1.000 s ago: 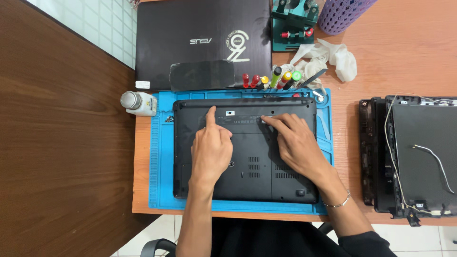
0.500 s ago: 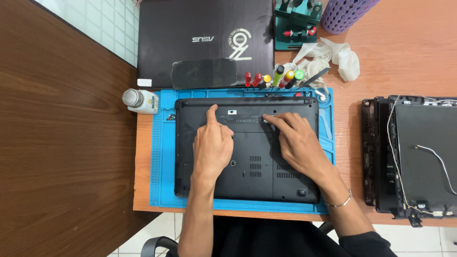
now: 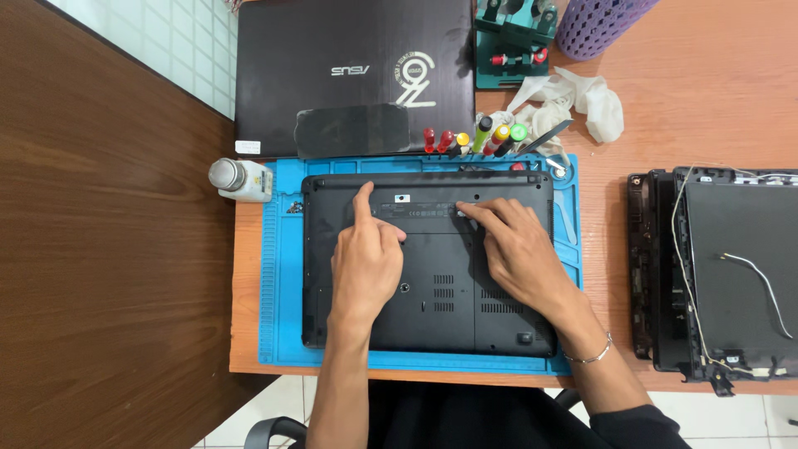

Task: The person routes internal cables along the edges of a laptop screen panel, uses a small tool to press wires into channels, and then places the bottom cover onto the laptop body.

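Both hands lie flat, grasping nothing, on the upturned black laptop (image 3: 432, 283): left hand (image 3: 366, 262) fingertip at eleven o'clock, right hand (image 3: 519, 254) fingertips at one. Press both latches evenly.

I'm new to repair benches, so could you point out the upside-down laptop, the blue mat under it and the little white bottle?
Upside-down laptop (image 3: 432, 320): head view, on its black bottom cover below the hands.
Blue mat (image 3: 281, 283): head view, on its bare left strip.
White bottle (image 3: 249, 180): head view, on its body, left of the mat.
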